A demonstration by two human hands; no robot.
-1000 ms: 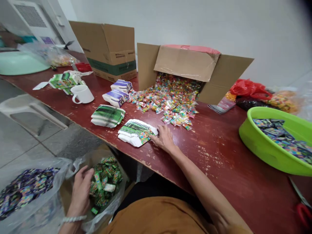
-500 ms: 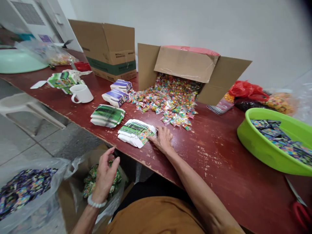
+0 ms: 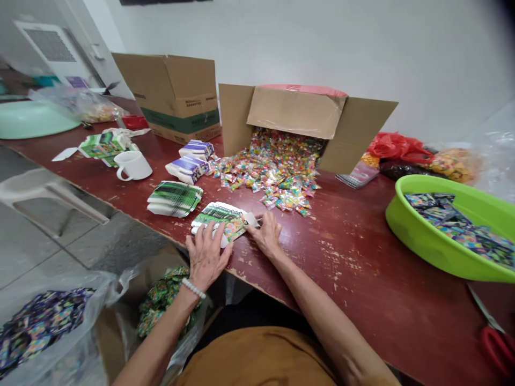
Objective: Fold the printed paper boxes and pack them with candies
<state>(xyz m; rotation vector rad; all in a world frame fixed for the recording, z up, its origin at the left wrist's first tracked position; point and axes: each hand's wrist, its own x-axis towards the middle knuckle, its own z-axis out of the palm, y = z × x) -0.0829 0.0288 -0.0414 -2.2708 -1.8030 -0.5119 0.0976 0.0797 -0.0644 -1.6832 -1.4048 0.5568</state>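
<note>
A fanned stack of flat green-and-white cartons [image 3: 225,217] lies near the table's front edge. My left hand [image 3: 208,254] rests on the near side of this stack, fingers spread. At the stack's right end, my right hand [image 3: 265,234] pinches the white end flap [image 3: 251,219] of the top carton between thumb and fingers. Just left sits another fanned stack of green cartons [image 3: 175,198]. Behind the stacks, small clear packets of colourful candy [image 3: 281,177] spill from a cardboard box [image 3: 295,115] lying on its side.
Purple-and-white cartons [image 3: 189,167] and a white mug [image 3: 133,165] stand farther left. A green basin [image 3: 406,225] of dark sachets is at right, with red-handled scissors [image 3: 497,348] nearer me. Below the table edge are bags of purple sachets [image 3: 44,321] and green sachets [image 3: 161,300].
My left hand has moved up and right from above the floor bags onto the carton stack. My right hand stays at the stack's right end, where a white flap now stands raised.
</note>
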